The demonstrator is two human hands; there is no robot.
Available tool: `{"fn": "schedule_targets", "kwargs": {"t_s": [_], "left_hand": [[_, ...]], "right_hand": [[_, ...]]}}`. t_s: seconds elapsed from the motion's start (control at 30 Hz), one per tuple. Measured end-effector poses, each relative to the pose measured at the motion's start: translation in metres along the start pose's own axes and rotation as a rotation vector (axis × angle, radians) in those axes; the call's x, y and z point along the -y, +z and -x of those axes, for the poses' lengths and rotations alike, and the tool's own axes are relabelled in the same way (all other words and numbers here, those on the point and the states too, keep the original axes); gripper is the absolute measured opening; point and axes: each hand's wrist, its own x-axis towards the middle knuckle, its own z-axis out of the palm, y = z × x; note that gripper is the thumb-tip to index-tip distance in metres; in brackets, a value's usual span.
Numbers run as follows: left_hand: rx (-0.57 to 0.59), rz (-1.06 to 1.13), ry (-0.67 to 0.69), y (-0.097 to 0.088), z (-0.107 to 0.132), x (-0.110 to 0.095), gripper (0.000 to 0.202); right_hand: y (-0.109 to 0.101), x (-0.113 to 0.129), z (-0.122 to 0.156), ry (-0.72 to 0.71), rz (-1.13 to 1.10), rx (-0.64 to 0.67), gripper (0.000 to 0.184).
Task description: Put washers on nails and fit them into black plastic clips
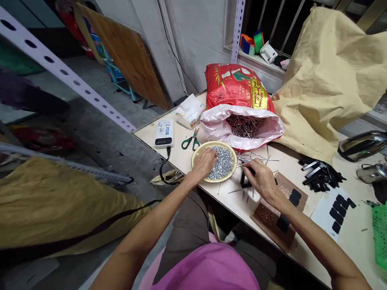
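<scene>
My left hand [204,162] rests in a yellow plate [198,152] heaped with small silvery nuts [223,162], fingers curled down into the pile. My right hand [262,179] sits just right of the plate, pinching a small black clip-like piece [244,182] over a scatter of long thin metal pins [256,158] lying on the table. What the left fingers hold, if anything, is hidden in the nuts.
Behind the plate lies an open red-and-white bag [242,100] of brown pins. Green scissors [191,141], a white device [164,133] and a tissue pack [190,110] sit at the left. A brown board [266,217], black strips [320,175], a green basket [381,237] and tan paper [329,80] lie right.
</scene>
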Motion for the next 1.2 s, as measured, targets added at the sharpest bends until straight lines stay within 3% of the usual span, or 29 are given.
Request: {"fn": "schedule_targets", "kwargs": {"t_s": [0.23, 0.37, 0.47, 0.6, 0.73, 1.0, 1.2], "left_hand": [[0.036, -0.025, -0.019, -0.003, 0.001, -0.010, 0.016], [-0.070, 0.109, -0.013, -0.001, -0.002, -0.002, 0.015], [-0.150, 0.463, -0.060, -0.002, -0.003, 0.002, 0.011], [-0.103, 1.121, -0.198, -0.008, 0.003, -0.005, 0.020], [-0.102, 1.453, -0.259, -0.015, 0.013, -0.019, 0.033], [-0.174, 1.501, -0.203, -0.022, 0.022, -0.034, 0.032], [-0.177, 1.543, -0.164, -0.017, 0.018, -0.034, 0.031]], "right_hand": [[0.010, 0.002, -0.012, -0.035, 0.009, 0.027, 0.016], [0.012, -0.001, -0.014, -0.016, 0.011, 0.030, 0.018], [0.013, -0.001, -0.017, -0.023, -0.026, 0.025, 0.020], [0.016, 0.004, -0.021, -0.058, -0.125, -0.008, 0.022], [0.021, 0.010, -0.023, -0.087, -0.199, 0.009, 0.028], [0.018, 0.013, -0.022, -0.087, -0.217, 0.013, 0.031], [0.012, 0.017, -0.020, -0.058, -0.121, 0.055, 0.031]]}}
